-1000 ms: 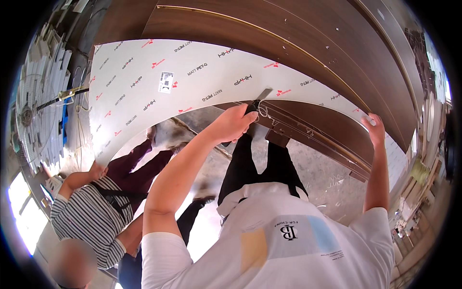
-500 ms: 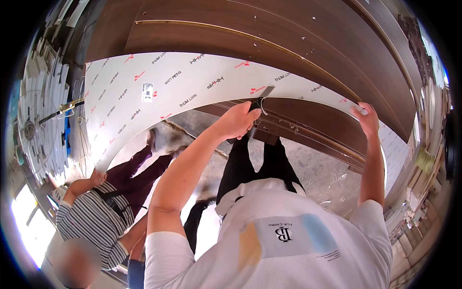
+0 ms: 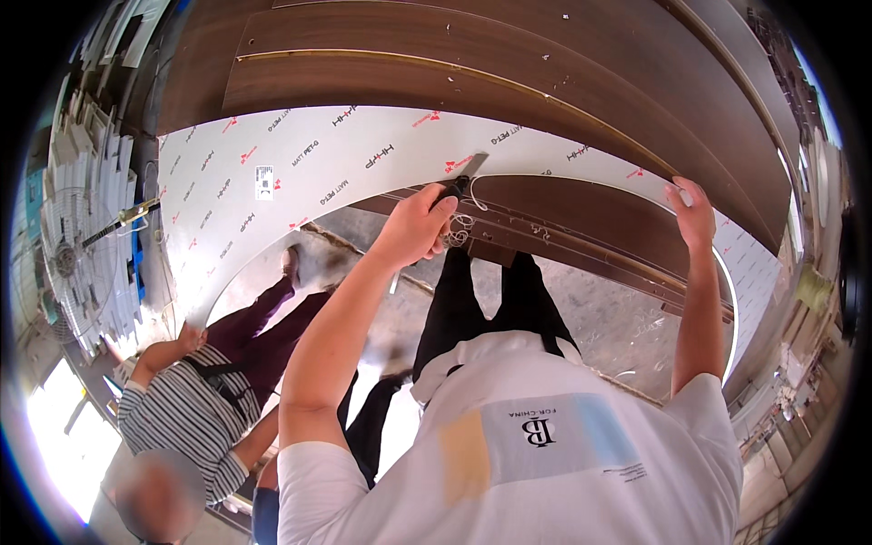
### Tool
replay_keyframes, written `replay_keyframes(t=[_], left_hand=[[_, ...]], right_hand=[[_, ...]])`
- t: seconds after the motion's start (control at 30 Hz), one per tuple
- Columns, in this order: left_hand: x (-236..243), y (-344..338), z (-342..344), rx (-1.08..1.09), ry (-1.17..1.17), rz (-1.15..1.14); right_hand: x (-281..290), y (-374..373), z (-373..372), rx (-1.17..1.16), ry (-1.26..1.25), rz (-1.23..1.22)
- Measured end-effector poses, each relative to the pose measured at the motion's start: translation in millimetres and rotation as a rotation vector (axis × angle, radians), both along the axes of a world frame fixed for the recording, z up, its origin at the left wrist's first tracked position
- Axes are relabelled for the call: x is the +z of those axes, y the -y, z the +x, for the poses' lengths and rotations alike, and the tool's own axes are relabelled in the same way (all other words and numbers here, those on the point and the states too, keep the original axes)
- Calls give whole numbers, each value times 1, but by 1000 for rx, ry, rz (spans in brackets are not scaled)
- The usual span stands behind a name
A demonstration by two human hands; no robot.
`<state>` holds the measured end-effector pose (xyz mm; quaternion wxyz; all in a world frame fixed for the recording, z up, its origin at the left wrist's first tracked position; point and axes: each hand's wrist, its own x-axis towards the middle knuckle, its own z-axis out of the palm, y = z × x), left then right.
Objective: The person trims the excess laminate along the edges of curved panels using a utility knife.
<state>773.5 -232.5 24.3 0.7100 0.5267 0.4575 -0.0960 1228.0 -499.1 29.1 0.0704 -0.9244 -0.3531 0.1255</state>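
My left hand (image 3: 423,222) is closed on a black-handled tool (image 3: 451,193) whose flat metal blade (image 3: 474,163) lies at the inner edge of a curved white panel (image 3: 318,154) printed with repeated marks. A thin pale curled shaving (image 3: 460,232) hangs below the tool, beside my fingers. My right hand (image 3: 690,204) grips the panel's inner edge farther right, fingers curled over it. The panel arches across dark brown boards (image 3: 500,45).
At the lower left a co-worker (image 3: 195,404) in a striped shirt holds the panel's left end; another person's dark-clad leg (image 3: 372,427) is behind my left arm. A standing fan (image 3: 68,259) and stacked pale strips (image 3: 100,154) are left; timber lengths (image 3: 808,327) stand right.
My left hand and the tool have moved slightly left along the panel's edge, and more curled shaving hangs beneath. My right hand remains on the edge; the whole view has shifted a little.
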Motion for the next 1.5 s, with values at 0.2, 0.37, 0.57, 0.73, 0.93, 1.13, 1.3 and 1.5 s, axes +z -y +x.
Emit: replay_keyframes(t=[0.2, 0.37, 0.57, 0.73, 0.93, 1.13, 1.3, 1.5], left_hand=[[3, 0, 8, -69, -5, 3], [-2, -1, 11, -75, 49, -12], [0, 4, 25, -75, 60, -46], [-6, 11, 36, -77, 86, -83], [-1, 19, 58, -110, 77, -79], [-2, 26, 69, -89, 83, -124], [-6, 28, 83, -137, 99, -150], [-6, 36, 102, -185, 95, -138]], right_hand=[[-5, 9, 2, 57, 23, 36], [0, -1, -10, 39, 29, 6], [-3, 2, -5, -32, -2, 23], [1, 2, -6, -19, -52, 113], [7, 0, -5, 2, -70, 133], [13, -3, -9, 49, -46, 127], [16, -3, -7, 94, -109, 132], [21, -2, -4, 75, -166, 116]])
